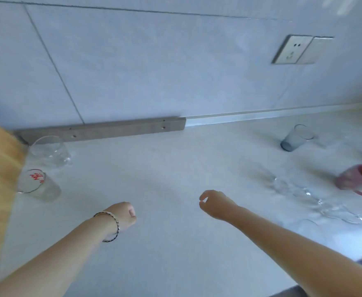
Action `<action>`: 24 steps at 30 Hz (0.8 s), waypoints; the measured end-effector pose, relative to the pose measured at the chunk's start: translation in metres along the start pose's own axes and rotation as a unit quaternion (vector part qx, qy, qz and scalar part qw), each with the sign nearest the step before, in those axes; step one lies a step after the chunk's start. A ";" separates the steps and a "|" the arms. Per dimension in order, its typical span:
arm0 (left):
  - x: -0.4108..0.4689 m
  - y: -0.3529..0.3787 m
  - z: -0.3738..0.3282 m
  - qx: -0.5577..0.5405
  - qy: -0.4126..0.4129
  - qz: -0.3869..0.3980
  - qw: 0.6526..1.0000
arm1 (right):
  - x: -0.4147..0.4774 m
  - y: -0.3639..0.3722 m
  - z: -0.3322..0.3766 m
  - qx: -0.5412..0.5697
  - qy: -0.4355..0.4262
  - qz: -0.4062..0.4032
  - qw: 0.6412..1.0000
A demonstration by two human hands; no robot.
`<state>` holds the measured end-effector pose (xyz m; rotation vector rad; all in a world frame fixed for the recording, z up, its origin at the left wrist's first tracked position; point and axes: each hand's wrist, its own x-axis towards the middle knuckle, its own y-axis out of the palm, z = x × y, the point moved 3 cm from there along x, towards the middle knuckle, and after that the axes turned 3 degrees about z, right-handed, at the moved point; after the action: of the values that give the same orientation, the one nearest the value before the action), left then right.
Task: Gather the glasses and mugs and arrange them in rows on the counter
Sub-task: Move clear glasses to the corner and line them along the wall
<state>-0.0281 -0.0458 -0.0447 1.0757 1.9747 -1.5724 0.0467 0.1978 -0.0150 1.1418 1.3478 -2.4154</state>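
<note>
Both hands hover empty over the counter (pixel 165 168), left hand (pixel 125 214) clenched, right hand (pixel 213 202) loosely curled. Clear glasses (pixel 300 194), a pink mug (pixel 358 180) and a grey glass (pixel 294 139) look empty.

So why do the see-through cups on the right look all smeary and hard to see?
In the head view, the clear glasses are blurred and nearly match the pale counter, so only small glints mark them; the pink mug and grey glass look soft too, and the wide lens tilts everything near the edges.
</note>
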 end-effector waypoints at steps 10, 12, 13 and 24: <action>0.016 0.065 -0.195 0.019 0.023 0.009 1.000 | -0.055 -0.089 -0.229 -0.181 0.030 -0.047 0.982; 0.014 0.074 -0.217 0.024 0.023 0.012 0.999 | -0.060 -0.080 -0.248 -0.215 0.026 0.005 0.976; 0.011 0.077 -0.224 0.024 0.019 0.014 0.999 | -0.062 -0.074 -0.255 -0.227 0.023 0.026 0.973; -0.014 0.084 -0.181 -0.040 -0.055 0.004 0.998 | -0.048 -0.072 -0.236 -0.180 -0.016 -0.035 0.983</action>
<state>0.0721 0.1272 -0.0359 0.9448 1.9399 -1.5021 0.1760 0.4133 -0.0064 0.9703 1.7494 -2.0990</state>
